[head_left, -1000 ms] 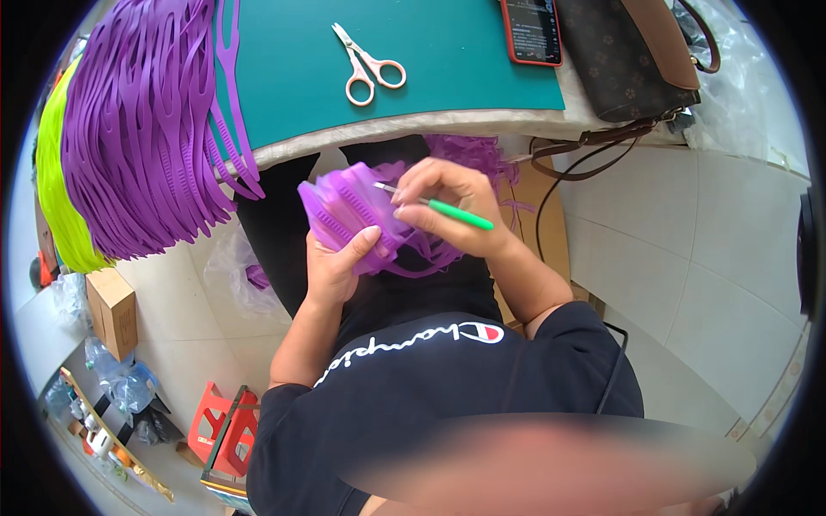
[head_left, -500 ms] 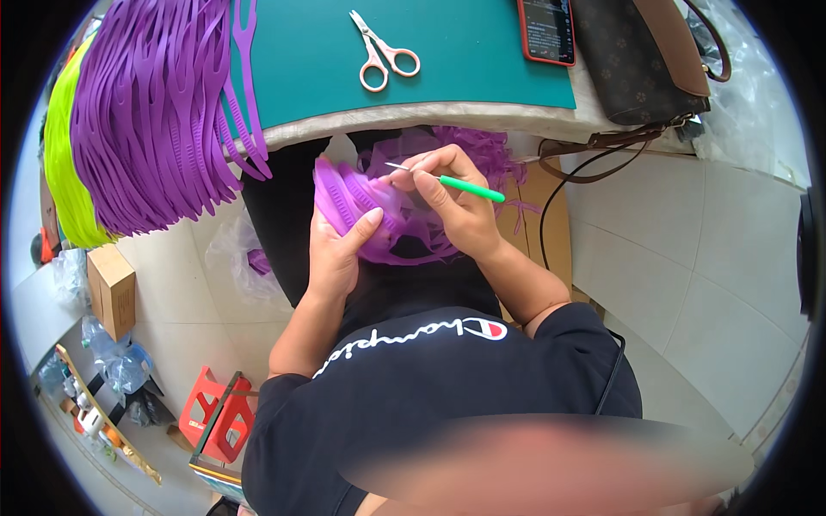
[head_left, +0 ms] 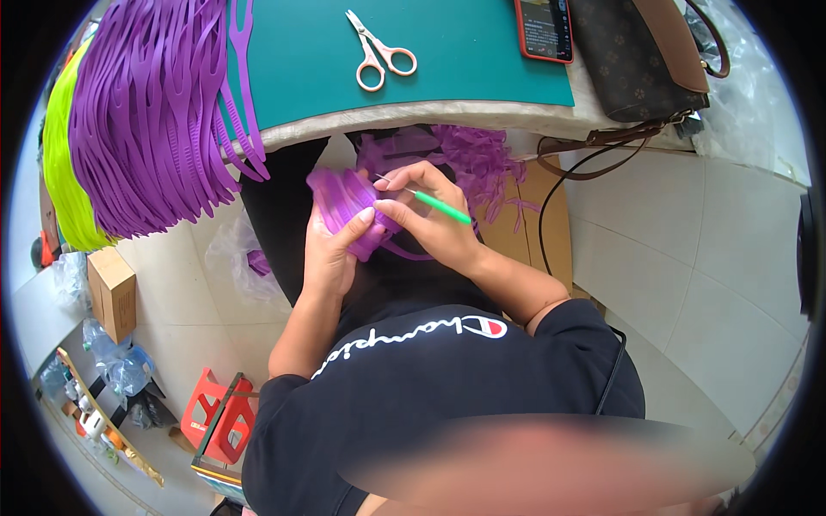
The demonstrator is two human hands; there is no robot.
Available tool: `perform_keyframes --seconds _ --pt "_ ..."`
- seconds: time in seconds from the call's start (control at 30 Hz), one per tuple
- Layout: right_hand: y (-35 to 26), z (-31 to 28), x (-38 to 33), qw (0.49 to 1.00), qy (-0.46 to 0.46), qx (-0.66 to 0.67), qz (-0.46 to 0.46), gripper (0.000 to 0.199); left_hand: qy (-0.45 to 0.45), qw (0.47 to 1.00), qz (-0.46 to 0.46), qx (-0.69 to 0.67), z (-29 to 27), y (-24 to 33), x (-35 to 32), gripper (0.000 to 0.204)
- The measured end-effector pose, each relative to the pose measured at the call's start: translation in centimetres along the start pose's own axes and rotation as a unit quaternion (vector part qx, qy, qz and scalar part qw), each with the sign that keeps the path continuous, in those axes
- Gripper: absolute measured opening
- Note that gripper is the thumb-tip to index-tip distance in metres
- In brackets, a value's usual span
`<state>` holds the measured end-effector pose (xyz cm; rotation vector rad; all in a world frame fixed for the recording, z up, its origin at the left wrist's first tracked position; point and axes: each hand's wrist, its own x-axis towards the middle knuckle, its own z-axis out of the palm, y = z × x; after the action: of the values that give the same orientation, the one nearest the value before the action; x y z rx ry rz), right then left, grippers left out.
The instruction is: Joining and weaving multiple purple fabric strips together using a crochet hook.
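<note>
My left hand (head_left: 331,249) is closed around a bundle of purple rubber straps (head_left: 340,199) above my lap, its thumb pressed on top. Ridges run along the bundle. In my right hand (head_left: 443,236) is a slim trimming tool (head_left: 443,208) with a green handle, pinched between thumb and fingers. Its thin metal tip points left, beside the bundle's right side. The right fingertips are against the bundle too. Behind them, a heap of thin purple scraps (head_left: 473,168) lies under the table edge.
Many purple straps (head_left: 155,112) and lime-green ones (head_left: 64,163) hang over the table's left edge. Scissors (head_left: 379,56) and a phone (head_left: 545,30) lie on the green mat (head_left: 465,77). A brown handbag (head_left: 637,60) is at right. A cardboard box (head_left: 112,294) and red stool (head_left: 215,417) stand left.
The bundle has turned and gathered more tightly in my left hand. My right hand has moved left and slightly down with the tool, closer to the left thumb.
</note>
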<state>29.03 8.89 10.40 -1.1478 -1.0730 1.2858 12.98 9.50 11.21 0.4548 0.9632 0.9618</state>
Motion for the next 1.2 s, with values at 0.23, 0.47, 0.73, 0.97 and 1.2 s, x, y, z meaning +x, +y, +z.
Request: perform_keyframes --seconds 0.23,0.47,0.73,0.97,1.2 --pt "-0.7 -0.7 0.1 0.953 0.021 -0.202 -0.223 0.018 0.012 0.896 -0.266 -0.355 -2.3 -1.8 0.0 0.036" --pt "-0.7 -0.4 0.5 0.928 0.034 -0.226 -0.295 0.018 0.065 0.834 -0.329 -0.438 -2.6 -1.0 -0.4 0.042" --pt "-0.7 -0.8 0.5 0.941 0.058 -0.23 -0.241 0.019 0.092 0.951 -0.131 -0.265 -3.6 -2.1 -1.7 0.041" --pt "-0.9 -0.5 0.5 0.937 0.061 -0.218 -0.267 0.019 0.038 0.969 -0.101 -0.222 -5.3 -2.4 -1.2 0.042" --pt "-0.4 -0.3 0.1 0.946 0.034 -0.201 -0.251 0.018 -0.044 0.881 -0.311 -0.354 -4.0 -1.6 -1.0 0.049"
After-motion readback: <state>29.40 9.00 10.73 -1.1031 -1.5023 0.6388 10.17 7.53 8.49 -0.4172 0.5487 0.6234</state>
